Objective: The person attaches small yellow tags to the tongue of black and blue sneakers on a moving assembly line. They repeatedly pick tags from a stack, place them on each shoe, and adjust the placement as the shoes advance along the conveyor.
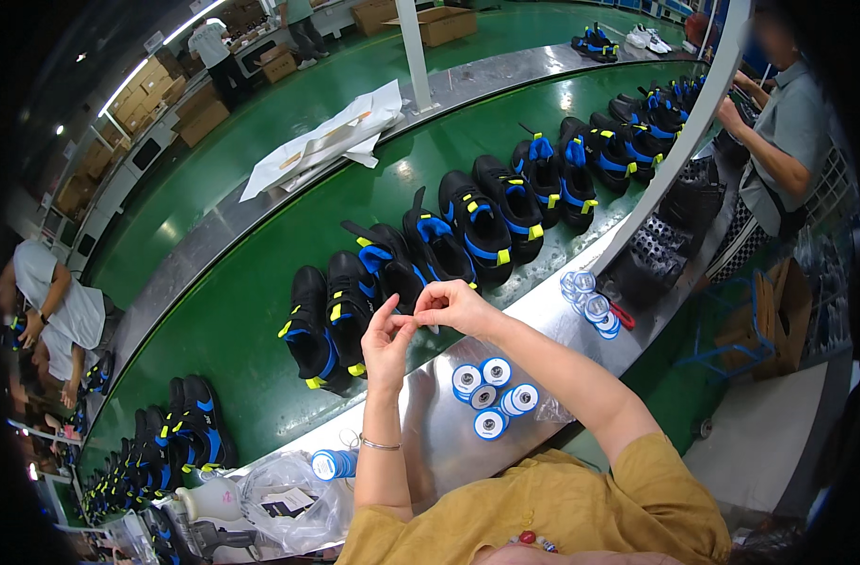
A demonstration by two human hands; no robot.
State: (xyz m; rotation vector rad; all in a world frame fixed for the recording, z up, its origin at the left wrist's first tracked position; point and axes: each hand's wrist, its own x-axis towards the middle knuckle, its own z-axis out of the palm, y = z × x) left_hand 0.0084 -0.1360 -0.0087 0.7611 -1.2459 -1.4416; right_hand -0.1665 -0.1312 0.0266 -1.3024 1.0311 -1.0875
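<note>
My left hand (386, 347) and my right hand (454, 307) meet fingertip to fingertip above the near edge of the green belt. Both are pinched closed; whatever lies between the fingers is too small to make out, with only a pale sliver showing under the right fingers. Just beyond them stand black sneakers (352, 299) with blue linings and yellow-green tabs. Closer to my body, several round white discs with blue rims (495, 371) lie on the metal ledge (449, 435). A stack of similar discs (333, 463) sits beside my left forearm.
More sneakers (199, 424) line the belt (251, 377) on both sides. White paper sheets (331, 137) lie on the far rail. On the right are more discs (594, 306), black perforated trays (656, 247) and a co-worker (787, 132). A clear plastic bag (289, 499) rests at lower left.
</note>
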